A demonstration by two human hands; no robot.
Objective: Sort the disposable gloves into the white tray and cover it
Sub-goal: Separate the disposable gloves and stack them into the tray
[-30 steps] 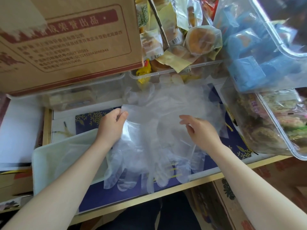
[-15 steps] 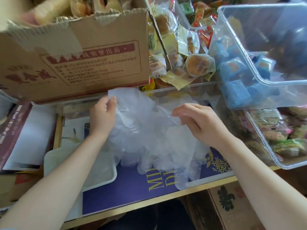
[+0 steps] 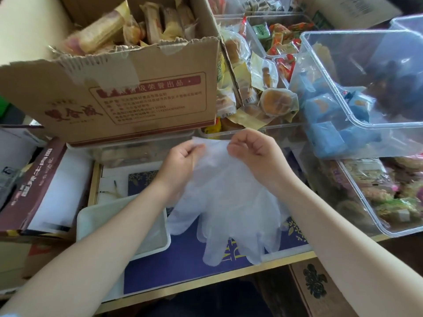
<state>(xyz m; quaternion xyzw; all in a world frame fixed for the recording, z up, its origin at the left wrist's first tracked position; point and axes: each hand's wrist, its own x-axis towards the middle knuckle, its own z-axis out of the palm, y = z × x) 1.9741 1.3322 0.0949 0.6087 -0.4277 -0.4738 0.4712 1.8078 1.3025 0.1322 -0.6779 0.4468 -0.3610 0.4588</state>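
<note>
A bunch of clear disposable gloves [image 3: 231, 213] hangs in the air over the blue mat, fingers pointing down toward the front edge. My left hand [image 3: 180, 161] pinches the cuff end on the left. My right hand [image 3: 254, 149] pinches it on the right, the two hands close together. The white tray [image 3: 91, 220] lies on the mat to the lower left, under my left forearm, with some clear film visible inside it. No lid is visible.
A torn cardboard box [image 3: 128, 88] full of wrapped snacks stands right behind my hands. Clear plastic bins [image 3: 357, 92] of packaged snacks crowd the right side. A brown flat box [image 3: 34, 184] lies left. The blue mat [image 3: 183, 261] ends at a wooden front edge.
Both hands have lifted the gloves off the mat and drawn together at the cuffs, so the bunch now hangs straight down. The view has tilted upward.
</note>
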